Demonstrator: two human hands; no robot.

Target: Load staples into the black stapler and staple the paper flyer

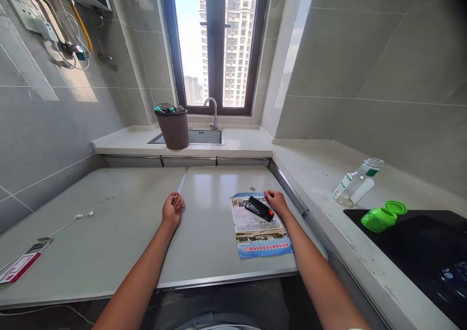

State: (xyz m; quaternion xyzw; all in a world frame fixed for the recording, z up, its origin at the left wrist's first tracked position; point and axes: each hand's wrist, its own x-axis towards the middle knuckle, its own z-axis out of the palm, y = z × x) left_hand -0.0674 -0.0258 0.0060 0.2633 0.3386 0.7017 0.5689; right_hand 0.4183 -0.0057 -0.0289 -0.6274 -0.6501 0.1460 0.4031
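Curled the left hand (pixel 173 209) closed by a pale strip (pixel 183 180); set the right hand (pixel 277 202), grip too unclear to tell, at the upper corner of the printed sheet (pixel 263 249), beside the black stapler (pixel 260 208) lying on it. Had staples (pixel 252 189) just beyond.

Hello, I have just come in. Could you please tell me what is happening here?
A person has both bare hands over the table. The right hand is at the upper right corner of a printed sheet, on which a black stapler lies. The left hand is curled at the end of a pale strip; whether it grips the strip, I cannot tell.
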